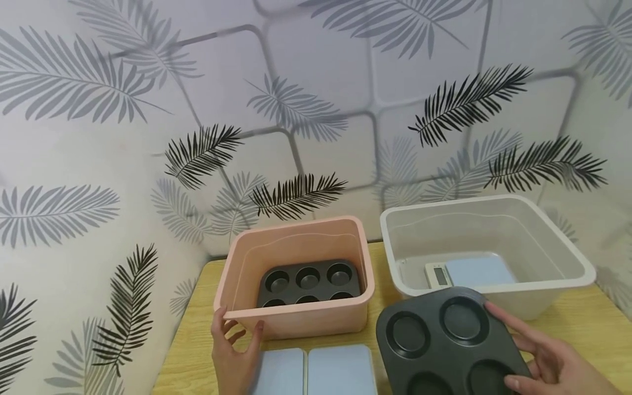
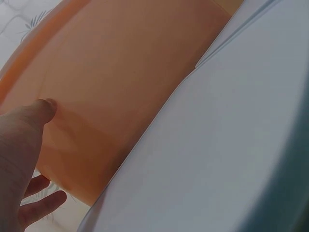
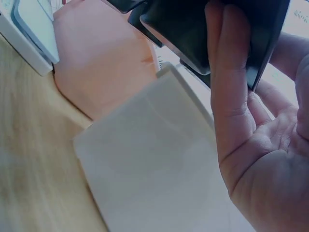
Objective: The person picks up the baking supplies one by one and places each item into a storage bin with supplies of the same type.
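At the front left corner of a pink plastic bin [image 1: 316, 318], my left hand [image 1: 234, 348] grips the corner, its thumb [image 2: 46, 110] on the front wall and other fingers round the side. A dark muffin pan [image 1: 308, 278] with several cups lies inside that bin. My right hand [image 1: 553, 356] holds a second dark muffin pan [image 1: 436, 340] by its right edge, tilted above the table in front of a white bin [image 1: 533, 299]. From the right wrist view, the fingers [image 3: 231, 72] lie against the pan's underside [image 3: 181, 34].
Inside the white bin lies a kitchen scale [image 1: 469, 271] with a small display and a light-blue top. Two light-blue flat slabs [image 1: 340, 370] sit side by side before the pink bin on the wooden table [image 1: 190, 329]. A leaf-patterned wall [image 1: 316, 137] rises behind.
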`<state>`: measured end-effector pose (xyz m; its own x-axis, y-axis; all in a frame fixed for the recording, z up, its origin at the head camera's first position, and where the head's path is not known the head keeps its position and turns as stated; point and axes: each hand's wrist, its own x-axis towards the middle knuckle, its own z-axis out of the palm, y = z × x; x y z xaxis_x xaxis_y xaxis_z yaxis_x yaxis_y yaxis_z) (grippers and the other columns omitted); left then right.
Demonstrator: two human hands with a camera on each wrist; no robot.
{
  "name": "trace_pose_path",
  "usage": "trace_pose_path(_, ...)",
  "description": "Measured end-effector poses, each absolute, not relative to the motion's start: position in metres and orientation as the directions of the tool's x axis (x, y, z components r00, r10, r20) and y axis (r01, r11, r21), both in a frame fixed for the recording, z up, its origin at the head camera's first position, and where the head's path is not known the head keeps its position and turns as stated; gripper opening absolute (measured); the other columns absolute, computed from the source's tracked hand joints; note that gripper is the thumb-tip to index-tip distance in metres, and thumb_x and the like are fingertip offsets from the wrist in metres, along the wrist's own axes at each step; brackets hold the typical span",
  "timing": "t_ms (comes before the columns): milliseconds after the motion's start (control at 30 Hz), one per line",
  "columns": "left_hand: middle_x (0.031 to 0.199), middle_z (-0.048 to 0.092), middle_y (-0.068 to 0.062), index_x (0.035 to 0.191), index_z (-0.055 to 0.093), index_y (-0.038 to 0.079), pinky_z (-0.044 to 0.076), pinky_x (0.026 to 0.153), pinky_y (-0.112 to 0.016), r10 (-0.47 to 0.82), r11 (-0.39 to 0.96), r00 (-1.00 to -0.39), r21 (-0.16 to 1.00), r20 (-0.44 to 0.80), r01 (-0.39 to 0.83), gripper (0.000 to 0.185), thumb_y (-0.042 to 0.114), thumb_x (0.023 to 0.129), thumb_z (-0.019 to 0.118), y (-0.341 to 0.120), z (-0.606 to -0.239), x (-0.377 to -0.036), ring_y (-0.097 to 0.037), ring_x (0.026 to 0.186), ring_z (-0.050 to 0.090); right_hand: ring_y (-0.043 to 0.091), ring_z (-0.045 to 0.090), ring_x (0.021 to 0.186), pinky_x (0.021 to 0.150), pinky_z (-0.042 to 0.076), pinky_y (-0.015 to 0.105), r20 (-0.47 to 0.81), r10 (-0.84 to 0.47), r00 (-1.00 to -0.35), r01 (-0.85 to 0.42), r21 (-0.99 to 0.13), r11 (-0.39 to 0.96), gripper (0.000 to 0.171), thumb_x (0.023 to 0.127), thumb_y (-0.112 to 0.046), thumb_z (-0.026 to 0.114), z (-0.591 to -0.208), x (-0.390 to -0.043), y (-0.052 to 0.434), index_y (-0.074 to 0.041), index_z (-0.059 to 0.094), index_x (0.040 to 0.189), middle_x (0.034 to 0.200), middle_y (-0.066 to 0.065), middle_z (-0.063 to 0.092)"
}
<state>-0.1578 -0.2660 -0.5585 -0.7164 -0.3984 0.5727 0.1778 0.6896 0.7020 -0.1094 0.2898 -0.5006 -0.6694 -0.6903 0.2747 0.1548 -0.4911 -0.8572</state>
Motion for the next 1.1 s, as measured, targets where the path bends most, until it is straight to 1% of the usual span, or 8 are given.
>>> trace_pose_path(100, 0.152, 0.059, -0.019, 0.161, 0.039, 0.012, 0.051, 0.089, -0.002, -0.397, 0.688, -0.722, 0.704, 0.567, 0.174, 0.092, 0.009, 0.087, 0.092, -0.268, -0.558, -0.157, -0.003, 0.116, 0.06, 0.047, 0.068, 0.13, 0.096, 0.061, 0.059, 0.279, -0.661, -0.697, 0.034, -0.907, -0.419, 0.1, 0.1, 0.031, 0.033, -0.49, -0.114, 0.285, -0.019, -0.009, 0.176, 0.171, 0.002, 0.049)
trace_pose_path(233, 0.152, 0.058, -0.019, 0.162, 0.038, 0.011, 0.053, 0.088, -0.003, -0.392, 0.677, -0.73, 0.713, 0.561, 0.184, 0.092, 0.009, 0.088, 0.092, -0.268, -0.556, -0.157, -0.02, 0.116, 0.066, 0.035, 0.076, 0.122, 0.087, 0.067, 0.052, 0.278, -0.597, -0.752, -0.19, -0.96, -0.207, 0.098, 0.101, 0.028, 0.045, -0.47, -0.12, 0.276, -0.011, -0.004, 0.176, 0.17, -0.007, 0.051)
trace_pose_path(333, 0.152, 0.058, -0.019, 0.162, 0.038, 0.012, 0.056, 0.088, -0.007, -0.386, 0.669, -0.737, 0.719, 0.555, 0.19, 0.091, 0.009, 0.088, 0.092, -0.267, -0.554, -0.158, -0.016, 0.117, 0.066, 0.032, 0.08, 0.111, 0.078, 0.068, 0.046, 0.289, -0.552, -0.782, -0.31, -0.949, -0.057, 0.097, 0.1, 0.025, 0.052, -0.454, -0.124, 0.269, -0.008, 0.001, 0.176, 0.167, -0.01, 0.055)
trace_pose_path(533, 0.15, 0.06, -0.018, 0.162, 0.039, 0.013, 0.058, 0.087, -0.009, -0.39, 0.666, -0.738, 0.722, 0.55, 0.186, 0.091, 0.01, 0.088, 0.092, -0.268, -0.559, -0.159, 0.002, 0.117, 0.06, 0.021, 0.081, 0.106, 0.069, 0.066, 0.037, 0.341, -0.513, -0.788, -0.416, -0.909, 0.036, 0.098, 0.096, 0.025, 0.06, -0.44, -0.136, 0.26, -0.005, 0.01, 0.176, 0.162, -0.007, 0.06)
trace_pose_path(633, 0.15, 0.06, -0.018, 0.162, 0.04, 0.012, 0.056, 0.087, -0.006, -0.39, 0.664, -0.729, 0.72, 0.562, 0.2, 0.092, 0.008, 0.087, 0.092, -0.271, -0.56, -0.159, 0.012, 0.117, 0.054, 0.008, 0.073, 0.078, 0.055, 0.056, 0.03, 0.364, -0.478, -0.799, -0.455, -0.887, 0.084, 0.098, 0.095, 0.023, 0.064, -0.436, -0.144, 0.253, -0.007, 0.017, 0.176, 0.165, -0.01, 0.057)
trace_pose_path(733, 0.15, 0.06, -0.018, 0.162, 0.04, 0.012, 0.055, 0.088, -0.004, -0.386, 0.664, -0.729, 0.719, 0.566, 0.207, 0.092, 0.007, 0.087, 0.092, -0.271, -0.558, -0.16, 0.013, 0.117, 0.053, 0.011, 0.058, 0.06, 0.049, 0.047, 0.03, 0.362, -0.466, -0.807, -0.461, -0.88, 0.114, 0.098, 0.096, 0.021, 0.065, -0.43, -0.152, 0.245, -0.01, 0.018, 0.176, 0.16, -0.009, 0.062)
trace_pose_path(933, 0.149, 0.061, -0.021, 0.161, 0.041, 0.009, 0.056, 0.087, -0.005, -0.369, 0.649, -0.738, 0.725, 0.565, 0.231, 0.091, 0.006, 0.086, 0.092, -0.268, -0.559, -0.16, 0.014, 0.116, 0.055, 0.018, 0.079, 0.078, 0.061, 0.061, 0.032, 0.373, -0.49, -0.788, -0.447, -0.894, 0.037, 0.097, 0.098, 0.022, 0.061, -0.42, -0.167, 0.234, -0.011, 0.015, 0.177, 0.151, -0.005, 0.069)
trace_pose_path(1100, 0.148, 0.061, -0.02, 0.161, 0.041, 0.01, 0.054, 0.088, -0.004, -0.373, 0.661, -0.73, 0.716, 0.572, 0.223, 0.092, 0.005, 0.085, 0.093, -0.269, -0.559, -0.159, 0.014, 0.116, 0.053, 0.028, 0.083, 0.089, 0.066, 0.067, 0.04, 0.396, -0.486, -0.779, -0.435, -0.9, -0.035, 0.096, 0.098, 0.021, 0.061, -0.405, -0.188, 0.217, -0.013, 0.017, 0.177, 0.152, -0.005, 0.067)
